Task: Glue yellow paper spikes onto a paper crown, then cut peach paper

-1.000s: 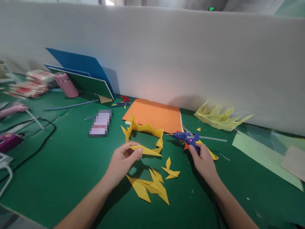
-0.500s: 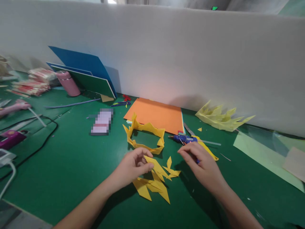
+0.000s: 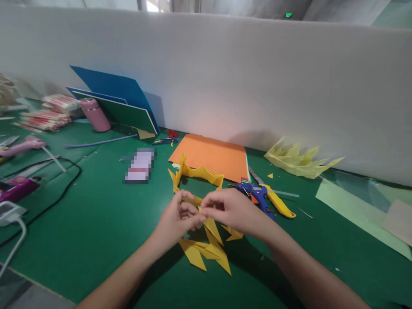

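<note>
My left hand (image 3: 180, 216) is closed on a folded yellow paper piece (image 3: 213, 227), whose pointed end hangs below the fingers. My right hand (image 3: 225, 208) meets it at the upper end, thumb and forefinger pinched together; what lies between those fingertips is hidden. Just behind both hands stands a ring of folded yellow paper (image 3: 204, 172) with pointed tips, its front partly covered. More folded yellow pieces (image 3: 193, 254) lie on the green table below the hands. Another small yellow paper piece (image 3: 234, 234) sits partly under my right hand.
A blue glue gun (image 3: 262, 199) and yellow utility knife (image 3: 280, 204) lie right of my right hand. Orange paper sheets (image 3: 209, 152) and a pale yellow paper crown (image 3: 299, 159) are behind. Leftward are a blurred phone (image 3: 140, 165), a pink bottle (image 3: 95, 115) and a black cable (image 3: 69, 189).
My right hand has moved left from beside the glue gun to my left hand, and its fingertips now meet the paper's upper end. My left hand keeps its hold.
</note>
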Motion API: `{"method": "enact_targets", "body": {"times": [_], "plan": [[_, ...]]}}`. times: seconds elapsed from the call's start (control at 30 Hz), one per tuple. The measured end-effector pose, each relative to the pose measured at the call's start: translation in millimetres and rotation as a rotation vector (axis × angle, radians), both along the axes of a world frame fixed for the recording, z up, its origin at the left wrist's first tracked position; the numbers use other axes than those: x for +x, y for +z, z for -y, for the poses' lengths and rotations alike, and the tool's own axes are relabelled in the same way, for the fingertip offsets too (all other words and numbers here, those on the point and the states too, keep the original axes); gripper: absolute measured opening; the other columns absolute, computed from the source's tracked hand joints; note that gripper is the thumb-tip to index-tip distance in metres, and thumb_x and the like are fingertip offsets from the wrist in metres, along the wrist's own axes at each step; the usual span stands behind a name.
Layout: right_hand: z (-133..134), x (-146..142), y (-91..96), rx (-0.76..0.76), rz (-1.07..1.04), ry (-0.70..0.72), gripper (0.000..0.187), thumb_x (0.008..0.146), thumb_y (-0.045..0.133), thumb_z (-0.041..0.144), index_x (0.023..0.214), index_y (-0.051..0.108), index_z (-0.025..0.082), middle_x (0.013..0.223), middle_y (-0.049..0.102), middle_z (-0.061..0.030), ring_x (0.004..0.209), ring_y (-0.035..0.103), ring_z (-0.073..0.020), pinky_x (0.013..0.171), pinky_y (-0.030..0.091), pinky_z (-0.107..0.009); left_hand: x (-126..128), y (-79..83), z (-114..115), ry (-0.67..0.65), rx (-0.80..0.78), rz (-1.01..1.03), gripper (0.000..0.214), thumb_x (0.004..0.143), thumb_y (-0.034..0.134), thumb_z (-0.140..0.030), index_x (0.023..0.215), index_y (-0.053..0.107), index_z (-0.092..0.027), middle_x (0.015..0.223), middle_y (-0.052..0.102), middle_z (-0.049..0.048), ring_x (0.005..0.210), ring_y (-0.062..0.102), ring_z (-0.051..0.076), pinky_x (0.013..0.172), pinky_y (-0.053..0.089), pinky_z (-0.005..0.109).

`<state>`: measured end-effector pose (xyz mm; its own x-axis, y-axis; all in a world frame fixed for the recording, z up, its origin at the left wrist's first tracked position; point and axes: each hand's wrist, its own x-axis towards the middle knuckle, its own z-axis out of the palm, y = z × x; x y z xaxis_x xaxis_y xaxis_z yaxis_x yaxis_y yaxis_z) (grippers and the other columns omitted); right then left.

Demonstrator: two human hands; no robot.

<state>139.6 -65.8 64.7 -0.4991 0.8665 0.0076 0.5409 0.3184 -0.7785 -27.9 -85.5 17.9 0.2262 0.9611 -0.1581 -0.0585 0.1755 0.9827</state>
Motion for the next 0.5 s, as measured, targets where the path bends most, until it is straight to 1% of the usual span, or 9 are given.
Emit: {"method": "enact_targets", "body": {"times": [0.07,0.13,0.2,0.23,0.3,0.37,0.43,0.5], "plan": [[-8.5,4.4,3.0,-0.038,-0.133,-0.081,0.012,0.077,0.056,0.026,0.071,0.064,0.019,0.063,0.059,0.0018,0.057,0.050,-0.0106,0.052,0.035,-0.023,-4.6,1.6,-3.6,0.015,0.012,-0.039,0.038,0.061,0.073,-0.040,0.078,0.045,-0.020,0.056,0.060,-0.0055,0.047,0.057,0.009,0.043,0.042,0.019],[-17.1,8.0,4.4,-0.101,-0.245,-0.128,0.015,0.077,0.056,0.032,0.073,0.062,0.018,0.067,0.059,0.0013,0.060,0.051,-0.0107,0.057,0.039,-0.024,-11.0,2.7,-6.8,-0.047,-0.010,-0.110,0.033,0.067,0.067,-0.046,0.070,0.049,-0.018,0.058,0.061,-0.0024,0.047,0.057,0.009,0.043,0.041,0.019],[-23.1,8.1,4.3,-0.193,-0.278,-0.107,0.017,0.074,0.058,0.034,0.074,0.061,0.017,0.072,0.061,0.0000,0.063,0.053,-0.0109,0.060,0.041,-0.024,-17.8,3.3,-9.4,-0.127,-0.076,-0.201,0.033,0.070,0.063,-0.047,0.064,0.052,-0.017,0.054,0.061,-0.0009,0.044,0.055,0.010,0.042,0.041,0.020],[-24.7,6.6,3.8,-0.241,-0.276,-0.083,0.016,0.074,0.058,0.033,0.073,0.061,0.017,0.076,0.062,-0.0013,0.064,0.053,-0.0107,0.061,0.041,-0.024,-20.8,3.4,-10.4,-0.131,-0.099,-0.242,0.032,0.071,0.062,-0.046,0.064,0.053,-0.016,0.052,0.060,-0.0007,0.042,0.054,0.010,0.041,0.041,0.020],[-25.4,1.1,2.6,-0.321,-0.277,-0.045,0.014,0.072,0.059,0.030,0.069,0.059,0.017,0.087,0.065,-0.0044,0.065,0.054,-0.0100,0.060,0.042,-0.024,-25.4,3.4,-12.1,-0.103,-0.124,-0.294,0.028,0.071,0.061,-0.043,0.066,0.056,-0.016,0.051,0.060,-0.0009,0.040,0.053,0.010,0.041,0.041,0.020],[-24.5,-5.7,1.2,-0.378,-0.293,-0.035,0.014,0.072,0.059,0.027,0.064,0.055,0.017,0.091,0.065,-0.0057,0.064,0.054,-0.0096,0.059,0.042,-0.024,-28.1,3.0,-13.4,-0.075,-0.138,-0.302,0.025,0.072,0.060,-0.040,0.069,0.057,-0.016,0.051,0.061,-0.0011,0.040,0.054,0.010,0.043,0.042,0.021],[-24.1,-11.5,-0.4,-0.407,-0.298,-0.042,0.015,0.073,0.059,0.025,0.061,0.052,0.018,0.080,0.063,-0.0040,0.065,0.055,-0.0108,0.057,0.042,-0.023,-29.4,1.9,-14.7,-0.088,-0.180,-0.280,0.024,0.073,0.059,-0.040,0.073,0.058,-0.015,0.051,0.062,-0.0011,0.040,0.054,0.010,0.044,0.042,0.021],[-24.9,-14.9,-1.9,-0.411,-0.287,-0.044,0.016,0.074,0.059,0.024,0.061,0.051,0.019,0.066,0.058,-0.0006,0.067,0.056,-0.0126,0.056,0.040,-0.022,-30.1,-0.2,-15.9,-0.118,-0.247,-0.262,0.025,0.074,0.059,-0.040,0.076,0.057,-0.015,0.052,0.063,-0.0004,0.041,0.055,0.010,0.045,0.042,0.022]]}}
